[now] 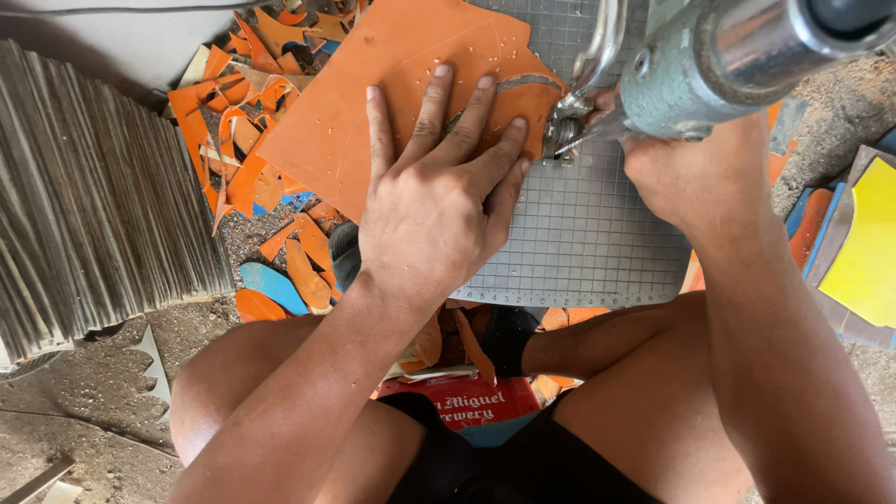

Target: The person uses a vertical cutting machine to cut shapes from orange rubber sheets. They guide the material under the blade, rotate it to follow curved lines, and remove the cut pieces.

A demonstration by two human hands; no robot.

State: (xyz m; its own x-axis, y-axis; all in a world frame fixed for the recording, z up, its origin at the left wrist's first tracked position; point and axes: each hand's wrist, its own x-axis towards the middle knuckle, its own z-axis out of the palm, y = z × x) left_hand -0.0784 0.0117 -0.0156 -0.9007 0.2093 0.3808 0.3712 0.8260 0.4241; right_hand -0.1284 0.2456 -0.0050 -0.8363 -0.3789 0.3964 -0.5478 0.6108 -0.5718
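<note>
My left hand (439, 191) lies flat, fingers spread, on an orange sheet (392, 93) that rests on a grey gridded cutting mat (583, 233). The sheet shows scored outlines and small holes. My right hand (695, 173) is curled around the grip of a grey metal power cutter (719, 56). The cutter's small head (563, 131) sits at the right edge of the orange sheet, beside a curved cut. My fingertips lie just left of that head.
Orange offcuts (247, 140) are piled to the left of the mat, with a blue sole shape (271, 285) among them. A stack of grey boards (93, 196) stands at the left. A yellow sheet (863, 243) lies at the right. A red box (462, 401) sits between my knees.
</note>
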